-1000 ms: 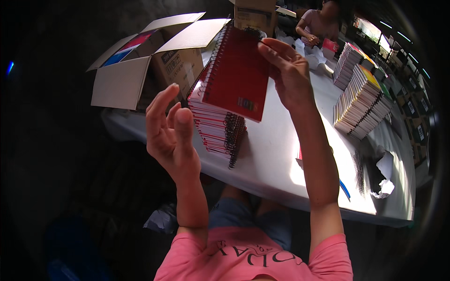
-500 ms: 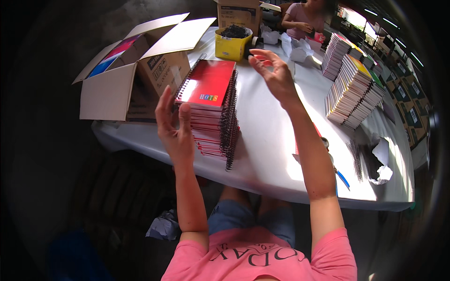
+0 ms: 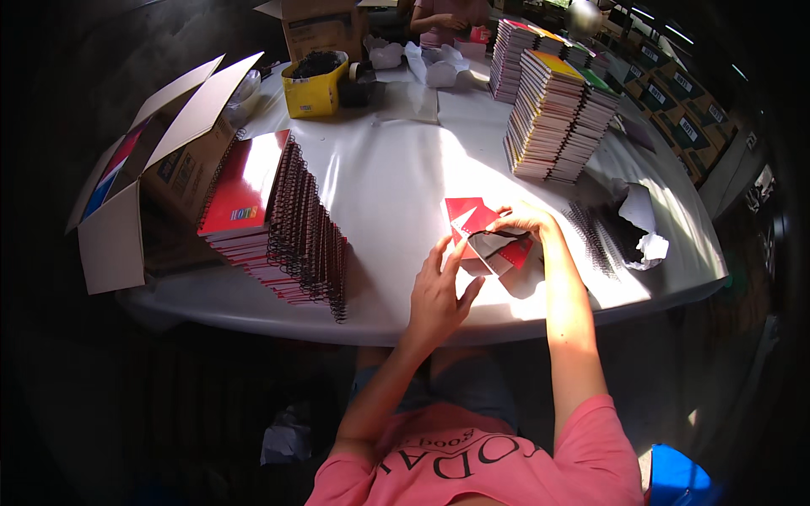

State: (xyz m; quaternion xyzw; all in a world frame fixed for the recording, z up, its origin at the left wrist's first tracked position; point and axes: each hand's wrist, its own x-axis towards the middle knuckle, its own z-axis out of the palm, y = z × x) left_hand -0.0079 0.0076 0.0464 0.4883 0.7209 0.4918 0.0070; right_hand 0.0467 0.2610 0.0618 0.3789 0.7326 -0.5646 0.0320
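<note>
A small red-covered notebook (image 3: 463, 211) lies near the table's front edge, its cover bent up and pale pages showing. A row of small punched holes runs along one edge. My right hand (image 3: 525, 221) is closed on it with fingers pinched, and a dark strip I cannot identify shows beneath them. My left hand (image 3: 437, 291) is open just beside the notebook's near left side, fingers apart, fingertips close to the red cover. To the left stands a leaning stack of red spiral notebooks (image 3: 245, 198), black coils facing right, untouched by either hand.
An open cardboard box (image 3: 181, 173) stands at the left. Farther back are a yellow container of black coils (image 3: 312, 97) and crumpled paper (image 3: 436, 65). Tall notebook stacks (image 3: 544, 114) stand at the back right, loose black coils (image 3: 591, 240) nearer. Another person (image 3: 451, 21) works across the table.
Both hands have come away from the notebook stack and moved right and down to the red notebook. The view has turned right. The notebook's cover is now raised.
</note>
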